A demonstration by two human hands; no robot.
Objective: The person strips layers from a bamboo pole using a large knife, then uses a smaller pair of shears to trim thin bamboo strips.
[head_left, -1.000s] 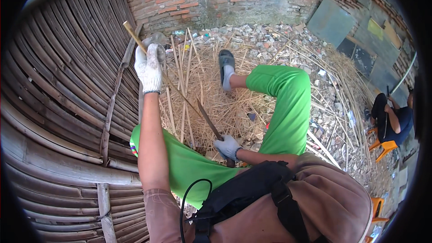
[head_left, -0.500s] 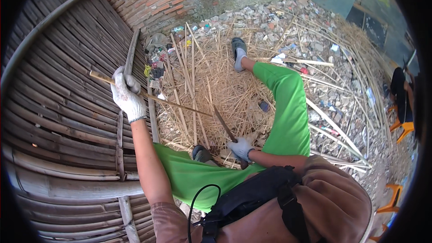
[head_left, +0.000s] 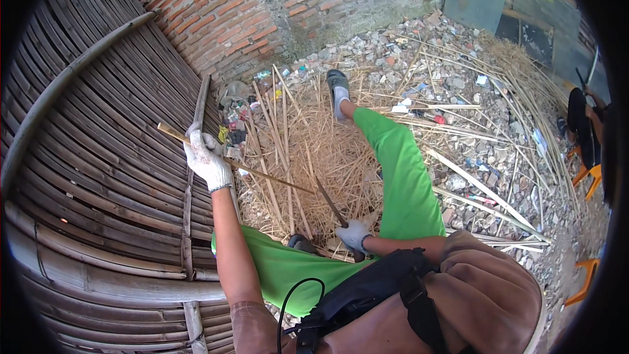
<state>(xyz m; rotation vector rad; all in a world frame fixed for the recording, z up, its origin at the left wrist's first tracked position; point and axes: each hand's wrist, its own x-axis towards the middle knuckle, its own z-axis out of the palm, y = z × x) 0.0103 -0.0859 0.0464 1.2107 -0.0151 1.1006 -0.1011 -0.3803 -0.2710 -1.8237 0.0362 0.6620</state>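
My left hand (head_left: 209, 162), in a white knit glove, is closed around a thin bamboo strip (head_left: 270, 176). The strip slants from beside the slatted bamboo wall down toward the middle, over the shavings. Low in the middle, my gloved right hand (head_left: 354, 235) grips the handle of a long dark-bladed knife (head_left: 333, 204). Its blade points up and to the left, and its tip lies close to the strip's lower end; whether they touch I cannot tell. My legs, in green trousers, are spread around a heap of bamboo shavings (head_left: 327, 147).
The bamboo wall (head_left: 111, 177) stands close at my left, a brick wall (head_left: 216, 16) ahead. Rubble (head_left: 458, 85) and long bamboo strips (head_left: 481, 183) cover the ground at the right. At the far right a person (head_left: 585, 128) sits near orange chairs (head_left: 583, 282).
The view has tilted, so the scene sits lower and the brick wall shows more. My left hand still holds the strip and my right hand the knife, in nearly the same pose.
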